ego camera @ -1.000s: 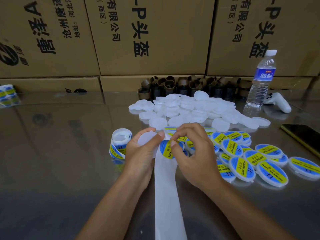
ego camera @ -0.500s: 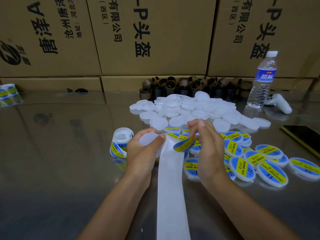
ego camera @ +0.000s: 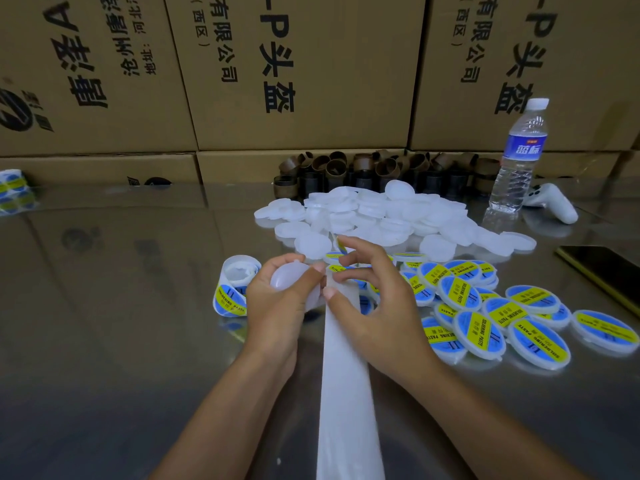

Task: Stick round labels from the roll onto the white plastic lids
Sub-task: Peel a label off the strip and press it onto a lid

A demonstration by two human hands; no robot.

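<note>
Her left hand (ego camera: 277,308) had its fingers clamped round a white lid (ego camera: 289,280). Her right hand (ego camera: 377,306) was curled over the backing strip (ego camera: 346,393), its hold unclear.

There is one view, from a wide-angle camera worn on the person's head. It faces forward and down over the shiny grey metal tabletop (ego camera: 104,306). The two forearms come in from the lower edge, and the left hand (ego camera: 277,306) and the right hand (ego camera: 377,313) are very near the lens, at the centre of the frame. The brown cardboard boxes with black printing (ego camera: 294,81) fill the upper part, farther away, and their vertical edges lean outward toward the top.
</note>
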